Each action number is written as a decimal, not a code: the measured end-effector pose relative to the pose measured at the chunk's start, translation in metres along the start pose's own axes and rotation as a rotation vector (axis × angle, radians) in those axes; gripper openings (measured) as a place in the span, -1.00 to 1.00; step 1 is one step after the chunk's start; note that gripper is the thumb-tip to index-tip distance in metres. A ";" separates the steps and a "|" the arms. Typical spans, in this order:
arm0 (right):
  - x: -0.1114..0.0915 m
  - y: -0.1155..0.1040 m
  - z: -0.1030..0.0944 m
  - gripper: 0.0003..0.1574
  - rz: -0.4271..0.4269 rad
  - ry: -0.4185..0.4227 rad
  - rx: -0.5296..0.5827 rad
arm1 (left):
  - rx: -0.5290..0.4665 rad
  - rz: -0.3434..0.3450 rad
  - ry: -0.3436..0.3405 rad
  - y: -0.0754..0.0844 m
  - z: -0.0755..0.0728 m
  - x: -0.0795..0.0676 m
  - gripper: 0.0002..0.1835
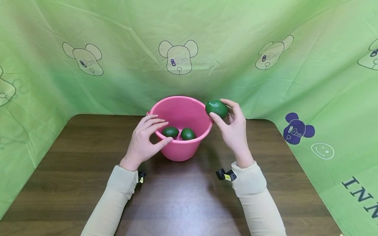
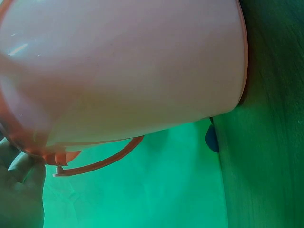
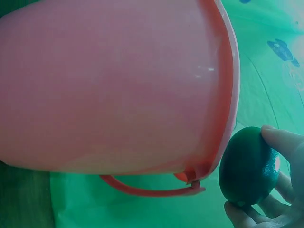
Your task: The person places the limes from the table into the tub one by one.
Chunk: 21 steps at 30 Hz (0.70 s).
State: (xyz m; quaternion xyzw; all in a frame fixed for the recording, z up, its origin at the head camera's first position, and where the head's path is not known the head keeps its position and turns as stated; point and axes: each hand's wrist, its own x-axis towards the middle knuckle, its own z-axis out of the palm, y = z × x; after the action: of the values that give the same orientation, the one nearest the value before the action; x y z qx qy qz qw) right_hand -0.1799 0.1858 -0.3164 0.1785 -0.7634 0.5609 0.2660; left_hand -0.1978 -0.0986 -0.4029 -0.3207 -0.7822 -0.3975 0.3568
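Note:
A pink bucket (image 1: 180, 151) stands upright on the table, with two dark green oval fruits (image 1: 170, 132) lying inside. At its right rim, my right hand (image 1: 235, 126) pinches a third glossy green oval fruit (image 1: 217, 108) between thumb and fingers. The right wrist view has this fruit (image 3: 249, 166) just beyond the bucket's rim (image 3: 232, 90). My left hand (image 1: 144, 141) is at the left side of the rim, its fingers extended over the opening and the thumb by the near edge. Only part of that hand (image 2: 21, 194) appears in the left wrist view, beside the bucket's handle (image 2: 107, 161).
The brown wooden table (image 1: 177, 203) has rounded far corners. A green cloth (image 1: 130, 78) printed with bear heads hangs behind it and along both sides. The bucket's handle (image 3: 152, 192) hangs down on its far side.

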 end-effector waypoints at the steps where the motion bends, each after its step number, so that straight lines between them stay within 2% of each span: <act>1: 0.000 -0.001 0.001 -0.38 -0.001 -0.002 0.000 | 0.000 -0.001 -0.001 0.000 0.000 0.000 -0.48; 13: 0.002 0.000 0.010 -0.37 0.008 -0.046 0.019 | -0.005 0.003 0.000 0.000 0.000 0.000 -0.48; 21: 0.004 -0.002 0.015 -0.37 0.015 -0.102 -0.014 | -0.007 0.008 0.003 0.000 0.000 0.000 -0.47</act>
State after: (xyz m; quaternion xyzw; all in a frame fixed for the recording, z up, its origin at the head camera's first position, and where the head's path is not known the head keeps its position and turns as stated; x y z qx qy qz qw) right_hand -0.1848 0.1708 -0.3162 0.1993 -0.7812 0.5478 0.2236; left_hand -0.1976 -0.0985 -0.4031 -0.3244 -0.7791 -0.3991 0.3583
